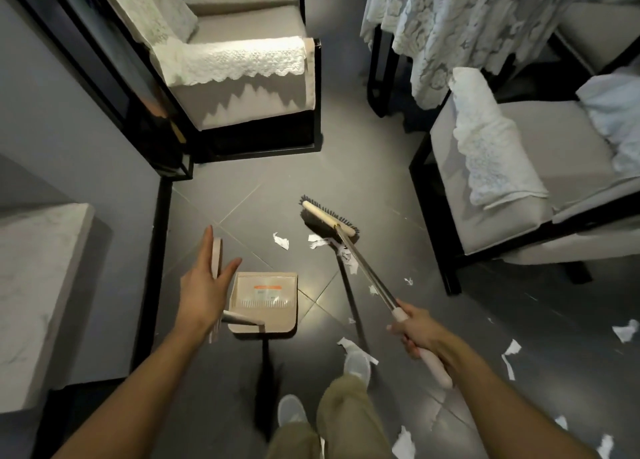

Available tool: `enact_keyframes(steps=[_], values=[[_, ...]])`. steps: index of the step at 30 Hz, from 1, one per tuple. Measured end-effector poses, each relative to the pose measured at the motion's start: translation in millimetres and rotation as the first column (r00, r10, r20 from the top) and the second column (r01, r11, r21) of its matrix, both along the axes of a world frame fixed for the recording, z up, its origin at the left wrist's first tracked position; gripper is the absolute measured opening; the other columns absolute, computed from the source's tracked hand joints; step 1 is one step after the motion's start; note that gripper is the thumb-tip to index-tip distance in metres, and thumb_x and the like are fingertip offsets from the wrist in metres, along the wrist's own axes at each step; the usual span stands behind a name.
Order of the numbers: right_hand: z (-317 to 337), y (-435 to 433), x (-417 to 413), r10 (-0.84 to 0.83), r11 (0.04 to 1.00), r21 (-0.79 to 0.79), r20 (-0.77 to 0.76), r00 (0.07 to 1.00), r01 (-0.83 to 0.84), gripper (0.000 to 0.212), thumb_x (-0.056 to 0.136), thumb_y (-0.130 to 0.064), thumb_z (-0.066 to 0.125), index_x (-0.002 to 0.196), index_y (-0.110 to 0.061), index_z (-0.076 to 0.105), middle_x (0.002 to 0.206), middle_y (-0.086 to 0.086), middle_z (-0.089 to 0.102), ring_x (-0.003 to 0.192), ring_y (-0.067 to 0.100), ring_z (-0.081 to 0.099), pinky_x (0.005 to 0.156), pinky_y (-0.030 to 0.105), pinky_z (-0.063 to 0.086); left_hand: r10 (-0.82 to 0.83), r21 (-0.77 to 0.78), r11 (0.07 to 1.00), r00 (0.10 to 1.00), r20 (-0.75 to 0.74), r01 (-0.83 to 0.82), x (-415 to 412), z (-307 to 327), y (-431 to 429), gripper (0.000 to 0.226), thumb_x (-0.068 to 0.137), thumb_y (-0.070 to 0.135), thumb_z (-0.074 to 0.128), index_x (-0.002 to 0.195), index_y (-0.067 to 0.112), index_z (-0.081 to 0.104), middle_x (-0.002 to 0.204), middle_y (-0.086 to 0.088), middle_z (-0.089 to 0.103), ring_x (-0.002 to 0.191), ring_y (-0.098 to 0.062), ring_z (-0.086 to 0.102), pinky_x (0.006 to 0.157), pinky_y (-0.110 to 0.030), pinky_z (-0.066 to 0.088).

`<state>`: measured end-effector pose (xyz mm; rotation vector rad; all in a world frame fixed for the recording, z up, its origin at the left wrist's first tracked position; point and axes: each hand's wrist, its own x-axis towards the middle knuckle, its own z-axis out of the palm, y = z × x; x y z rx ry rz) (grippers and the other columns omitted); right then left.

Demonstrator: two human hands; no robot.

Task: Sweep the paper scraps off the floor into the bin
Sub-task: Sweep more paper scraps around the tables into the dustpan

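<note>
The right hand [414,334] grips the broom [329,218] among scraps [318,242]; the left hand [201,285], fingers spread, hovers beside the dustpan [265,306].

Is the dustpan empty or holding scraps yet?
Empty: the dustpan shows only its orange label; paper scraps lie on the floor by the broom.

Dustpan [265,303] on floor, left of broom head [329,218].

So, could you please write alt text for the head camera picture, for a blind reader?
A person's right hand grips a broom whose head rests on the dark tiled floor beside white paper scraps. The open left hand hovers beside a beige dustpan on the floor. Lace-covered armchairs stand around.
</note>
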<state>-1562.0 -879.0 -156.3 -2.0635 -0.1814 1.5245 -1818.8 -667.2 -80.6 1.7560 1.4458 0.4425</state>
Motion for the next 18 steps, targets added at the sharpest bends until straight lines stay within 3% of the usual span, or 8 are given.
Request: enact_keyframes(steps=[3, 8, 12, 16, 18], values=[[5.7, 21.3, 23.5, 0.064, 0.998, -0.003, 0.019, 0.998, -0.064, 0.058, 0.088, 0.002, 0.056, 0.138, -0.024, 0.043, 0.039, -0.002, 0.043, 0.032, 0.007, 0.038, 0.034, 0.016, 0.035, 0.051, -0.002, 0.999, 0.999, 0.001, -0.051, -2.6, 4.4, -10.6, 0.076, 0.091, 0.024, 0.056, 0.148, 0.038, 0.008, 0.153, -0.009, 0.027, 0.134, -0.034, 0.035, 0.109, -0.052, 0.030], [-4.7, 71.8, 49.0, 0.157, 0.987, 0.021, 0.005, 0.988, -0.157, 0.054, 0.090, -0.002, 0.057, 0.138, -0.021, 0.044, 0.048, 0.001, 0.047, 0.033, 0.006, 0.039, 0.034, 0.016, 0.037, 0.139, 0.001, 0.990, 0.988, -0.073, -0.140, 6.7, 8.5, -34.5, 0.077, 0.090, 0.027, 0.057, 0.146, 0.045, 0.007, 0.144, -0.015, 0.040, 0.115, -0.045, 0.051, 0.094, -0.058, 0.044], [-28.1, 114.3, 64.7, 0.337, 0.941, 0.032, -0.008, 0.942, -0.336, 0.047, 0.092, -0.008, 0.056, 0.136, -0.015, 0.042, 0.064, 0.006, 0.046, 0.042, 0.010, 0.042, 0.039, 0.021, 0.040, 0.259, 0.051, 0.966, 0.962, -0.082, -0.255, 20.0, 6.3, -56.6, 0.075, 0.090, 0.024, 0.057, 0.144, 0.045, 0.010, 0.146, -0.014, 0.038, 0.122, -0.035, 0.048, 0.101, -0.050, 0.041], [-39.1, 117.9, 97.0, 0.641, 0.768, -0.014, 0.018, 0.768, -0.640, 0.042, 0.095, -0.014, 0.050, 0.134, -0.006, 0.037, 0.054, 0.006, 0.046, 0.046, 0.014, 0.042, 0.053, 0.027, 0.040, 0.380, 0.101, 0.925, 0.910, -0.164, -0.367, 40.0, 3.2, -101.8, 0.074, 0.089, 0.026, 0.059, 0.146, 0.041, 0.015, 0.125, -0.020, 0.054, 0.087, -0.028, 0.056, 0.078, -0.037, 0.044], [-41.3, 104.6, 115.5, 0.760, 0.649, -0.086, 0.041, 0.648, -0.756, 0.049, 0.096, -0.017, 0.047, 0.141, -0.007, 0.029, 0.048, 0.004, 0.049, 0.046, 0.015, 0.044, 0.058, 0.029, 0.042, 0.427, 0.111, 0.904, 0.881, -0.206, -0.412, 49.9, 2.6, -125.3, 0.073, 0.088, 0.029, 0.060, 0.144, 0.043, 0.016, 0.124, -0.022, 0.054, 0.090, -0.030, 0.055, 0.081, -0.041, 0.043]])
